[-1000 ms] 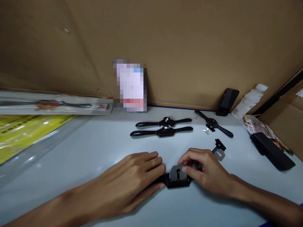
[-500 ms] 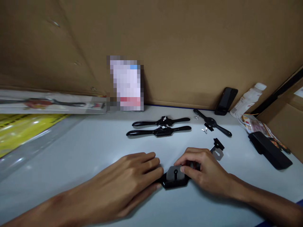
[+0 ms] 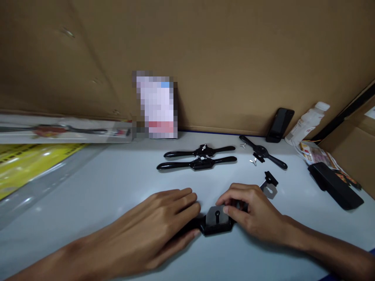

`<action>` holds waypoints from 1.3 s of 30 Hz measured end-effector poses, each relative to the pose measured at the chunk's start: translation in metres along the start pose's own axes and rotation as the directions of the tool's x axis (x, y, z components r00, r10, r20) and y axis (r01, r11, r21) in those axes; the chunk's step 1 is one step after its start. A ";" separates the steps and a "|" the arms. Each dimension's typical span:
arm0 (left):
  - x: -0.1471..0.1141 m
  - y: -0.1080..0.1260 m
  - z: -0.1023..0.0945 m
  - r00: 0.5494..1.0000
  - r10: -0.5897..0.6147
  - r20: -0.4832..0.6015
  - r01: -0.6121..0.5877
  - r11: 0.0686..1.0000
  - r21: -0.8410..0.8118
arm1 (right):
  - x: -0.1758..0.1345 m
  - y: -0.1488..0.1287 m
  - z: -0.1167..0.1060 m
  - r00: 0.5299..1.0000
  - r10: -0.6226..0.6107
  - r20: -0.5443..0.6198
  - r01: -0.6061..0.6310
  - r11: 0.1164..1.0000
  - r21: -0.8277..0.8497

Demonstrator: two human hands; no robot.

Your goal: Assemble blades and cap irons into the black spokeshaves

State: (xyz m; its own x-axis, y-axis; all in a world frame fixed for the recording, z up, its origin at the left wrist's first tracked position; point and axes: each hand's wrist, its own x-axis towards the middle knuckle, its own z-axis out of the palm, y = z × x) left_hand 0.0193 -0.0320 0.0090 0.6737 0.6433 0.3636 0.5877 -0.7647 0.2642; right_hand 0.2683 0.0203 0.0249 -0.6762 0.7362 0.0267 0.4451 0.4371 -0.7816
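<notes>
Blade on the tool's middle, fastening parts not yet on it

In the head view, the only one, a black two-handled tool (image 3: 218,231) lies low on the pale worktop (image 3: 117,175), between the person's two hands. The left hand (image 3: 168,220) covers its left handle, the fingers (image 3: 187,200) lying side by side over the top and the thumb along the near side. The right hand (image 3: 254,208) works at the other end: thumb and forefinger pinch the right edge of a grey blade (image 3: 212,217), which lies over the tool's middle, its keyhole slot in plain sight. What that hand's remaining fingers do cannot be told.

Farther back, a front tool (image 3: 202,164) and a rear tool (image 3: 202,153) lie side by side with metal screws at their middles; these two look assembled. The tool in hand seems only partway there: the blade is at its place, but no plate or screw shows over it, so clamping it down appears to be left.

Loose parts are close by. Beyond the right hand lie a spare blade (image 3: 271,191) and a small black plate (image 3: 272,178). Behind them a slanted tool (image 3: 260,151) lies with a second plate (image 3: 258,157) and two wing screws (image 3: 254,162) beside it, apparently not put together yet.
</notes>
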 end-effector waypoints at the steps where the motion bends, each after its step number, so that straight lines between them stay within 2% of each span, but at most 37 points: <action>1: 0.000 0.000 0.000 1.000 0.002 0.001 -0.002 1.000 0.000 | 0.000 0.000 0.001 1.000 0.000 0.000 0.000 1.000 -0.001; 5: 0.001 0.001 0.000 1.000 -0.005 0.019 0.005 1.000 0.003 | -0.001 0.001 0.003 1.000 -0.011 -0.005 0.011 1.000 0.009; 8: 0.003 0.001 -0.002 1.000 -0.003 0.024 0.002 1.000 0.015 | -0.001 0.000 -0.006 0.997 -0.070 -0.030 0.069 0.997 -0.019; 11: 0.003 0.001 -0.003 1.000 0.007 0.019 -0.007 0.999 0.037 | 0.002 0.000 -0.034 0.963 -0.210 -0.167 0.178 0.966 -0.185; 13: 0.000 0.001 0.001 1.000 0.015 0.001 -0.015 0.999 0.048 | 0.005 0.001 -0.060 0.920 -0.263 -0.291 0.146 0.918 -0.368; 14: -0.002 0.000 0.003 1.000 0.019 -0.017 -0.018 0.999 0.048 | 0.006 0.003 -0.073 0.912 -0.247 -0.329 0.083 0.893 -0.442; 16: -0.008 -0.004 0.010 0.997 0.024 -0.070 -0.021 0.999 0.041 | 0.007 0.007 -0.096 0.933 -0.146 -0.328 -0.068 0.826 -0.560; 19: -0.015 -0.010 0.018 0.993 0.048 -0.104 -0.041 0.996 0.073 | 0.003 0.013 -0.118 0.969 0.128 -0.210 -0.241 0.665 -0.707; 22: -0.018 -0.014 0.021 0.993 0.065 -0.102 -0.052 0.991 0.121 | 0.000 0.016 -0.123 0.939 0.336 -0.075 -0.260 0.550 -0.794; 25: -0.014 -0.012 0.017 0.997 0.031 -0.075 -0.022 0.993 0.119 | 0.002 0.019 -0.120 0.907 0.418 -0.045 -0.280 0.521 -0.806; 28: -0.007 -0.006 0.007 1.000 0.008 -0.014 -0.007 0.997 0.076 | 0.009 0.030 -0.120 0.891 0.452 -0.036 -0.323 0.577 -0.750; 30: -0.003 -0.002 0.001 1.000 0.022 0.013 -0.023 0.998 0.059 | 0.015 0.041 -0.123 0.894 0.447 0.030 -0.321 0.686 -0.653; 32: 0.000 0.001 -0.002 0.999 0.024 0.024 -0.025 0.998 0.054 | 0.020 0.050 -0.127 0.918 0.387 0.087 -0.302 0.825 -0.477; 34: 0.001 0.002 -0.003 0.999 0.018 0.032 -0.020 0.999 0.047 | 0.023 0.053 -0.127 0.949 0.305 0.084 -0.277 0.929 -0.245; 36: 0.001 0.002 -0.002 0.999 0.012 0.039 -0.013 0.999 0.036 | 0.023 0.048 -0.123 0.971 0.235 0.053 -0.232 0.971 -0.055; 39: 0.001 0.000 -0.001 0.999 0.003 0.041 -0.003 1.000 0.019 | 0.019 0.028 -0.104 0.988 0.154 0.001 -0.154 0.987 0.051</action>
State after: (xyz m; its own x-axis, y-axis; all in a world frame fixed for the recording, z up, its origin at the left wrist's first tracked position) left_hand 0.0195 -0.0314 0.0108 0.6932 0.6422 0.3270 0.5938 -0.7661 0.2458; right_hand 0.3290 0.0998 0.0685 -0.6000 0.7944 -0.0942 0.5133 0.2920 -0.8070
